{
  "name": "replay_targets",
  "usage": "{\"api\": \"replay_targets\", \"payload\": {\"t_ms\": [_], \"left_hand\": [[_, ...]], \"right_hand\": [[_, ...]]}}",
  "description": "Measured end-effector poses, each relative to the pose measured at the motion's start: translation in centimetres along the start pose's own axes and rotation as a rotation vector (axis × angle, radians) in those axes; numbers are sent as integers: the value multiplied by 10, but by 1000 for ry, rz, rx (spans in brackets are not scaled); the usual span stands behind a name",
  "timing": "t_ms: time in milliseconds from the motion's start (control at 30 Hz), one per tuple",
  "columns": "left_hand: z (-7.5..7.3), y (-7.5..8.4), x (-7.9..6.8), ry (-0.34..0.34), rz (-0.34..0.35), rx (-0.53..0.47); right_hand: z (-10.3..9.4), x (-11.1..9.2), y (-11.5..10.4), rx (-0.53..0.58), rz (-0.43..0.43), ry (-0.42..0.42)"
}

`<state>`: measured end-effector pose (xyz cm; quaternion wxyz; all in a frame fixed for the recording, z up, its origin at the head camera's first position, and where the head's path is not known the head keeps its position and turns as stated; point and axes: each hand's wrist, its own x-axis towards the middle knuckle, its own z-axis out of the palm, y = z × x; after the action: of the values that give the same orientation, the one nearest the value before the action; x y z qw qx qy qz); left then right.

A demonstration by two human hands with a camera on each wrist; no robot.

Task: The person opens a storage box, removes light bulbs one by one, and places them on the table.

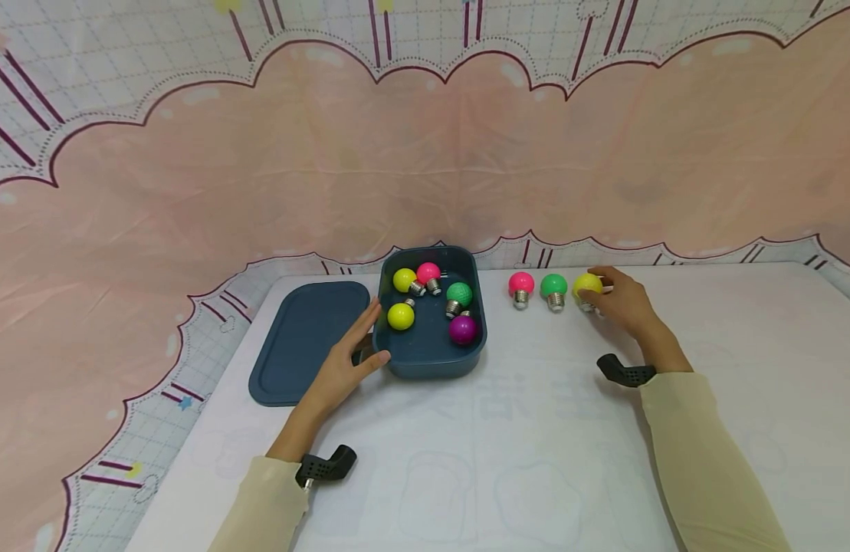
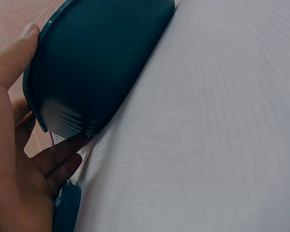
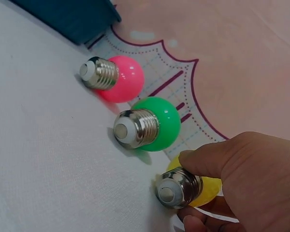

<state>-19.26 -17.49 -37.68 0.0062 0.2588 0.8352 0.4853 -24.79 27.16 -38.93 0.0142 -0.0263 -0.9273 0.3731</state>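
From here I see the right hand [image 1: 625,299] pinching a yellow bulb [image 3: 210,191] at the end of a row, thumb and fingers closed to its width; whether it is clear of the table [image 1: 521,460] I can't tell. The thumb sits near the metal base, so an uneven squeeze could let the round globe twist out and roll. Just beside it lie a green bulb [image 3: 165,123], then a pink bulb [image 3: 128,79]; a low sideways sweep could knock both. My left hand [image 1: 342,372] is spread against the box's left wall, gripping nothing. Too hard a push there could slide the box [image 1: 431,368] towards the row. Five loose bulbs [image 1: 462,330] lie inside, and one dropped from height could strike them. The lid [image 1: 300,337] lies flat to the left.
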Motion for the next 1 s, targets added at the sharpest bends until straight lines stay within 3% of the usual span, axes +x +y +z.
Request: {"api": "replay_targets", "payload": {"t_ms": [767, 1000], "left_hand": [[0, 1, -1, 2, 0, 2], [-1, 2, -1, 0, -7, -1]], "right_hand": [[-5, -3, -7, -23, 22, -41], [-17, -8, -13, -54, -19, 17]]}}
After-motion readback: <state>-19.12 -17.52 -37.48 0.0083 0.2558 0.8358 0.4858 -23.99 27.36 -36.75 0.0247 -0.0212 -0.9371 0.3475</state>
